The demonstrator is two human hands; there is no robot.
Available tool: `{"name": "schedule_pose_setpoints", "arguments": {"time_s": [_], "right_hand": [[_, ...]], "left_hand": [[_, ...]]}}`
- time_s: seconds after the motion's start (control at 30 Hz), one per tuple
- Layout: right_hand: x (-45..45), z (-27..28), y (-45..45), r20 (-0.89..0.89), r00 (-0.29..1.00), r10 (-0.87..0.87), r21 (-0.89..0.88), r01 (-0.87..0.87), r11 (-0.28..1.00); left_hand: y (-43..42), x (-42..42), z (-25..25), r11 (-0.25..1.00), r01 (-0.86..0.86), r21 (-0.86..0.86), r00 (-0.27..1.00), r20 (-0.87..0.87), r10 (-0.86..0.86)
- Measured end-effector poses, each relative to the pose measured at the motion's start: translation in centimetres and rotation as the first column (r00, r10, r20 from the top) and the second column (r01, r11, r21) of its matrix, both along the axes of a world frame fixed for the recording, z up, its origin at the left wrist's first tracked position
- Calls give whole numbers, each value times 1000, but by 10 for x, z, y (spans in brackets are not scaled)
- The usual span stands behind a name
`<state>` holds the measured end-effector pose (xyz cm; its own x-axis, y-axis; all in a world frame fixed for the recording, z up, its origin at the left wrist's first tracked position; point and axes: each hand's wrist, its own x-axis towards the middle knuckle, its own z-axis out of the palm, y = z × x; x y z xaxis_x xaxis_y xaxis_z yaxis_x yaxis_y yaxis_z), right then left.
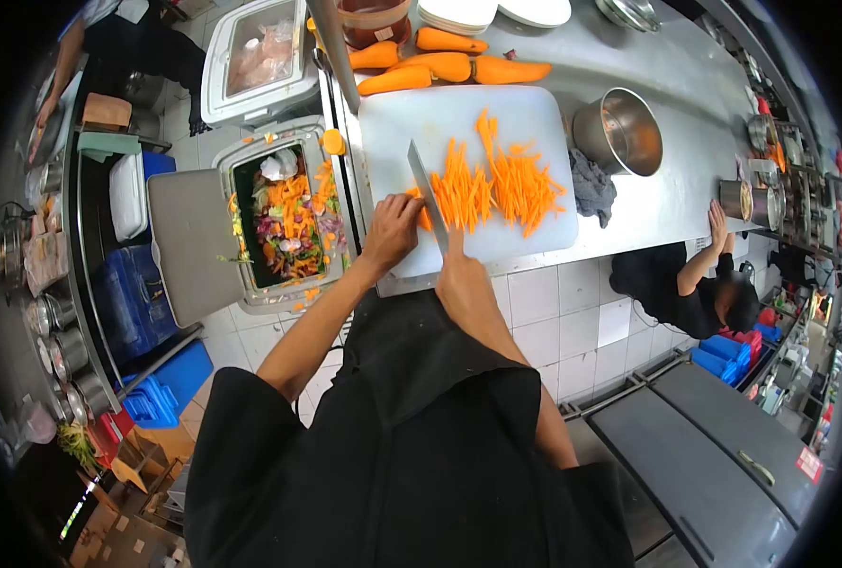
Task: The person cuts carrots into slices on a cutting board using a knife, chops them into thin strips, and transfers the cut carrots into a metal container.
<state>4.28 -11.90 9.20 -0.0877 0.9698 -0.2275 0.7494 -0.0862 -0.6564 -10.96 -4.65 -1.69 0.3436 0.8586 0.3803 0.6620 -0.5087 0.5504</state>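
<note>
In my right hand (463, 273) is the handle of a kitchen knife (425, 185), its blade pointing away from me over the white cutting board (393, 123). My left hand (392, 230) is just left of the blade, with curled fingers on a piece of carrot (423, 216) that they mostly hide. Right of the blade lies a heap of thin carrot strips (464, 189). A second pile of carrot strips (525, 189) spreads farther right on the board.
Several peeled carrots (440, 66) lie behind the board. A steel pot (618, 132) and a grey cloth (591, 187) are to its right. An open bin (241, 194) of food scraps stands left of the counter. Another person (691, 284) is at the right.
</note>
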Motion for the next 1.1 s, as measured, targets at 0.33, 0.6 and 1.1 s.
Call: {"name": "schedule_pose_setpoints", "arguments": {"time_s": [0.33, 0.6, 1.1], "right_hand": [[-4, -2, -1, -27, 1000, 3, 32, -2, 999], [-2, -1, 2, -78, 997, 23, 40, -20, 999], [-11, -24, 3, -3, 1000, -6, -13, 6, 1000]], "left_hand": [[-4, -4, 1, 1000, 9, 24, 1000, 11, -9], [-9, -12, 8, 999, 32, 18, 999, -21, -32], [-11, -13, 15, 1000, 15, -10, 998, -60, -16]]}}
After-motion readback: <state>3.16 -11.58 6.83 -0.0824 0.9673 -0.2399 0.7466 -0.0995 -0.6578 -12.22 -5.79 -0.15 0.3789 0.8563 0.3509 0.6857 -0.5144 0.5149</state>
